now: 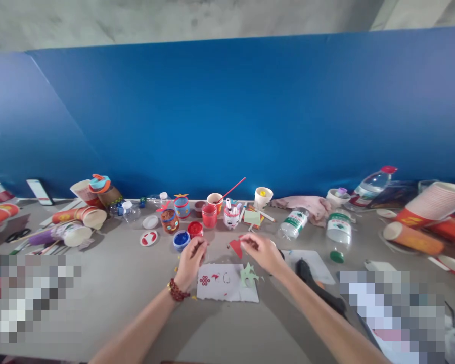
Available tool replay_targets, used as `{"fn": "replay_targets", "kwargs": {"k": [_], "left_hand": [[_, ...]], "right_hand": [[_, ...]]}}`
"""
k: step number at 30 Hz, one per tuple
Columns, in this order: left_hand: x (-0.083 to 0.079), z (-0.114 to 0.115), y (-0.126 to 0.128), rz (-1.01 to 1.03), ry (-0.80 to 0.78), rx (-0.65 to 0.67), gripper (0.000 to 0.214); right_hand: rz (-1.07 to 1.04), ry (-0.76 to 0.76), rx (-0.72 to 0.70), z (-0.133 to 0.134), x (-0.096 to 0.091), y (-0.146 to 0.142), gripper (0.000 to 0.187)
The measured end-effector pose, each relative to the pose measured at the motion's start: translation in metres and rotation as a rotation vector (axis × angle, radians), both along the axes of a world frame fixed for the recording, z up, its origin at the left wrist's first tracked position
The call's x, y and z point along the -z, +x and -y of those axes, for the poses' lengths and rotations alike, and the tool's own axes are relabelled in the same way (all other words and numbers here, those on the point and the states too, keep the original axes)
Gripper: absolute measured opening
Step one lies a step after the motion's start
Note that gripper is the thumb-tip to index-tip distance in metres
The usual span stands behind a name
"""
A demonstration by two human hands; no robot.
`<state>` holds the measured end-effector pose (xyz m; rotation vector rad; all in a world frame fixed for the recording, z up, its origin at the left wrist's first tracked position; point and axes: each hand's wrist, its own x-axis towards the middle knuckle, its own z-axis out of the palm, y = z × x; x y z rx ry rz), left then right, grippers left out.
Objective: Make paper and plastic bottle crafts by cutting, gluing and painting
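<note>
My right hand (263, 251) pinches a small piece of red paper (235, 247) above the table. Level with it on the other side, my left hand (192, 259) has its thumb and fingertips pressed together; whatever they hold, if anything, is too small to see. A beaded bracelet (177, 290) circles the left wrist. Below and between both hands lies a white sheet of paper (227, 293) with a red knot pattern, small red bits and a dark curved mark. Cut green paper (249, 276) rests on the sheet's right side.
Behind my hands stand open jars of blue paint (181, 240) and red paint (195, 229), a pen holder (231, 217) and paper cups (263, 197). A black glue gun (318, 288) lies by my right forearm. Plastic bottles (339, 232) stand right; scissors (18, 235) lie far left.
</note>
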<state>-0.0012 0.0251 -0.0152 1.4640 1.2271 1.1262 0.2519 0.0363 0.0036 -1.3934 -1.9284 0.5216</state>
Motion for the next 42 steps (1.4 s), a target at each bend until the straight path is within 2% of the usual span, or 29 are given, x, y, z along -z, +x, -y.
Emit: {"fn": "replay_targets", "kwargs": {"k": [3, 4, 6, 7, 8, 10, 14, 19, 21, 24, 26, 29, 31, 33, 34, 36, 39, 42], "left_hand": [[-0.014, 0.003, -0.008, -0.105, 0.070, 0.073, 0.030], [-0.018, 0.007, -0.008, -0.181, 0.110, 0.164, 0.035], [-0.021, 0.017, -0.007, -0.562, 0.303, 0.489, 0.068], [-0.021, 0.023, -0.005, -0.710, 0.367, 0.585, 0.082], [-0.020, 0.028, -0.003, -0.815, 0.409, 0.637, 0.088], [-0.015, 0.036, -0.001, -0.932, 0.444, 0.680, 0.082], [-0.005, 0.042, -0.010, -1.011, 0.438, 0.603, 0.063], [0.007, 0.042, -0.029, -0.980, 0.435, 0.505, 0.056], [0.012, 0.042, -0.028, -0.981, 0.421, 0.484, 0.054], [0.016, 0.040, -0.021, -0.978, 0.415, 0.485, 0.053], [0.015, 0.038, -0.018, -0.957, 0.442, 0.493, 0.052], [0.008, 0.036, -0.025, -0.905, 0.512, 0.465, 0.041], [0.002, 0.034, -0.038, -0.876, 0.520, 0.342, 0.028], [-0.004, 0.034, -0.052, -0.885, 0.454, 0.145, 0.031], [-0.007, 0.033, -0.057, -0.911, 0.411, 0.058, 0.031], [-0.012, 0.031, -0.063, -1.023, 0.326, 0.003, 0.031], [-0.016, 0.023, -0.055, -1.346, 0.166, 0.032, 0.033], [-0.013, 0.012, -0.038, -1.439, 0.083, 0.041, 0.038]], "right_hand": [[0.071, -0.050, -0.125, 0.034, 0.010, 0.007, 0.016], [0.110, -0.054, -0.189, 0.042, 0.012, 0.009, 0.021], [0.237, -0.051, -0.294, 0.052, 0.014, 0.012, 0.035], [0.306, -0.046, -0.320, 0.055, 0.014, 0.012, 0.039], [0.368, -0.041, -0.327, 0.056, 0.014, 0.012, 0.039], [0.469, -0.026, -0.301, 0.055, 0.014, 0.010, 0.032], [0.623, 0.002, -0.194, 0.046, 0.013, 0.008, 0.022], [0.649, 0.003, -0.108, 0.043, 0.009, 0.009, 0.024], [0.622, 0.008, -0.127, 0.044, 0.009, 0.005, 0.025], [0.541, 0.017, -0.240, 0.047, 0.011, -0.004, 0.026], [0.523, 0.025, -0.312, 0.048, 0.012, -0.010, 0.027], [0.554, 0.052, -0.332, 0.048, 0.014, -0.014, 0.024], [0.556, 0.073, -0.314, 0.048, 0.016, -0.014, 0.020], [0.540, 0.083, -0.295, 0.047, 0.019, -0.012, 0.020], [0.529, 0.086, -0.287, 0.047, 0.021, -0.012, 0.020], [0.505, 0.094, -0.284, 0.046, 0.024, -0.011, 0.020], [0.485, 0.115, -0.308, 0.044, 0.025, -0.010, 0.020], [0.485, 0.106, -0.341, 0.044, 0.023, -0.007, 0.019]]}}
